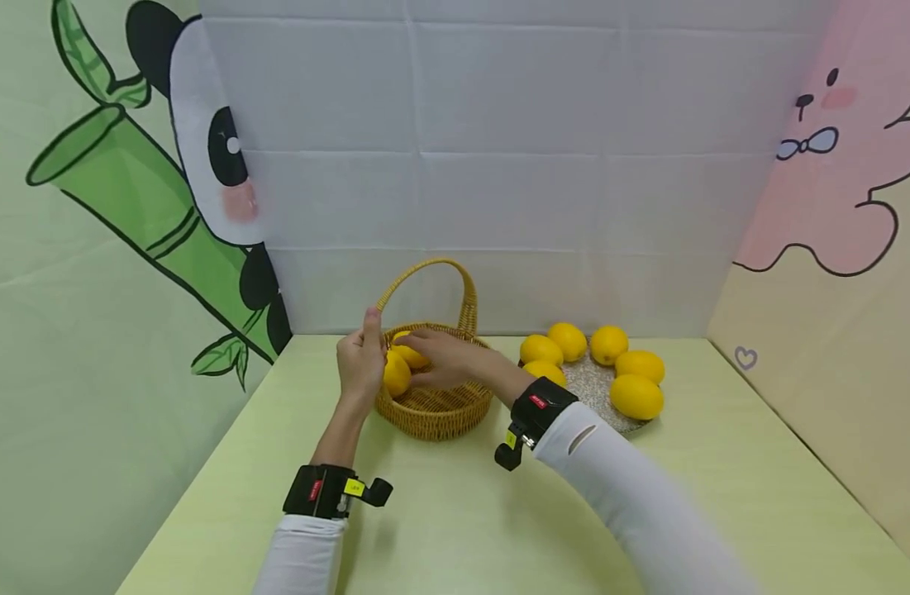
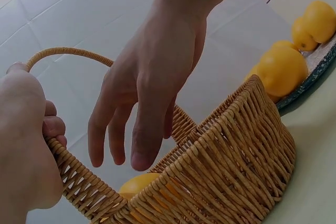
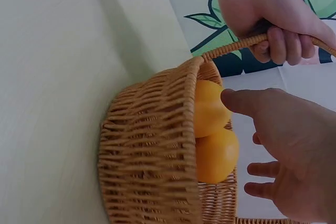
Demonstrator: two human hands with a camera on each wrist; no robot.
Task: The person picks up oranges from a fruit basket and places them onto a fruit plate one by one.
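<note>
A wicker basket with a tall arched handle stands near the back of the table. My left hand grips the left side of that handle, fingers wrapped round it in the right wrist view. Two yellow lemons lie against each other inside the basket, at its left side. Over the basket's opening hovers my right hand, its fingers loosely extended and holding nothing. In the right wrist view its thumb is at the upper lemon; whether they touch I cannot tell.
Right of the basket, a speckled round plate bears several lemons around its rim. A pale hanging cloth rises behind the table, and printed side walls flank it.
</note>
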